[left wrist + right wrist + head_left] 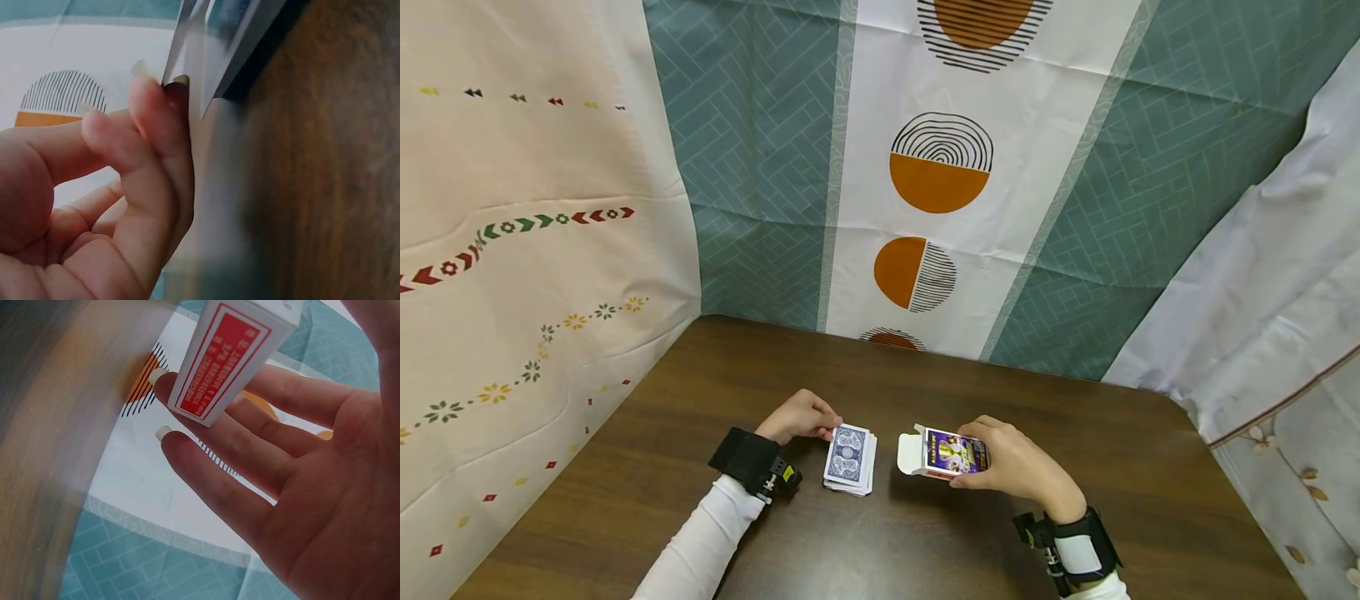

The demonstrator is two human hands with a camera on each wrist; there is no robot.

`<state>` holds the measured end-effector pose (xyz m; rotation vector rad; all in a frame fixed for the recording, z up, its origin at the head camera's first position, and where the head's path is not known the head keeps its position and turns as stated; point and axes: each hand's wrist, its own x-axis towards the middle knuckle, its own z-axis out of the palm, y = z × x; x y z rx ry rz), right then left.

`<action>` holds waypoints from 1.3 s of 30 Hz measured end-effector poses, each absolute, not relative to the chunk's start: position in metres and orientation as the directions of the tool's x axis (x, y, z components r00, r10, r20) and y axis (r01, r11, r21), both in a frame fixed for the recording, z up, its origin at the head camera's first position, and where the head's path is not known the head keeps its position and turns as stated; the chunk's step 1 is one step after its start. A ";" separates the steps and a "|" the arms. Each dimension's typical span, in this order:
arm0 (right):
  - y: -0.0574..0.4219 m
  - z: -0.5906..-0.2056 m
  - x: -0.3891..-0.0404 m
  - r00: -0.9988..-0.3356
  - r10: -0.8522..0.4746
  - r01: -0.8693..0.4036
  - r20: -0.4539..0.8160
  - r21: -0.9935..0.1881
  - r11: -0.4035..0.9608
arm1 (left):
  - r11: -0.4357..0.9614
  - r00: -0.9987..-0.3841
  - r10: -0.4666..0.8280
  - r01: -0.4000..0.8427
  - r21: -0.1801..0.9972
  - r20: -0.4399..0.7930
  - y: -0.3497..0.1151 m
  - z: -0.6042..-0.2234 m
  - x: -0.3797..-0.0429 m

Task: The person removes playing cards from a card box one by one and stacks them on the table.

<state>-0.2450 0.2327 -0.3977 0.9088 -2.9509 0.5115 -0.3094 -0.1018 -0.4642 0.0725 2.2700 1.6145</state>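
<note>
The left hand [802, 417] pinches a stack of playing cards [847, 457] at its 11 o'clock corner above a brown table [970, 546]; at the stack's 3 o'clock, the right hand [1011, 467] grips an open card box [957, 452] between thumb and fingers. The stack's edges sit uneven — so a one-corner pinch could fan or spill it, while too firm a squeeze might buckle the box. A white flap [911, 453] juts toward 9 o'clock, standing between box and cards — a likely snag. A patterned curtain [760, 167] hangs at 12 o'clock.
</note>
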 end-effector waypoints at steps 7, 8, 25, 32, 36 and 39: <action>0.232 -0.398 -0.247 -0.830 -0.550 -0.550 0.093 -0.301 0.779 | 0.435 -0.967 0.171 -0.097 0.895 -0.188 -0.096 -0.467 -0.307; 0.232 -0.398 -0.247 -0.830 -0.550 -0.549 0.089 -0.301 0.780 | 0.454 -0.971 0.161 -0.088 0.887 -0.178 -0.095 -0.467 -0.307; 0.230 -0.403 -0.245 -0.811 -0.578 -0.576 0.092 -0.300 0.760 | 0.528 -0.985 0.092 -0.076 0.846 -0.146 -0.093 -0.475 -0.306; 0.230 -0.405 -0.245 -0.816 -0.572 -0.569 0.084 -0.298 0.767 | 0.518 -0.986 0.097 -0.068 0.853 -0.138 -0.093 -0.476 -0.304; 0.230 -0.405 -0.245 -0.815 -0.574 -0.569 0.081 -0.300 0.766 | 0.524 -0.987 0.087 -0.071 0.849 -0.136 -0.092 -0.474 -0.304; 0.229 -0.405 -0.245 -0.817 -0.571 -0.567 0.083 -0.299 0.768 | 0.528 -0.988 0.079 -0.072 0.846 -0.134 -0.092 -0.473 -0.303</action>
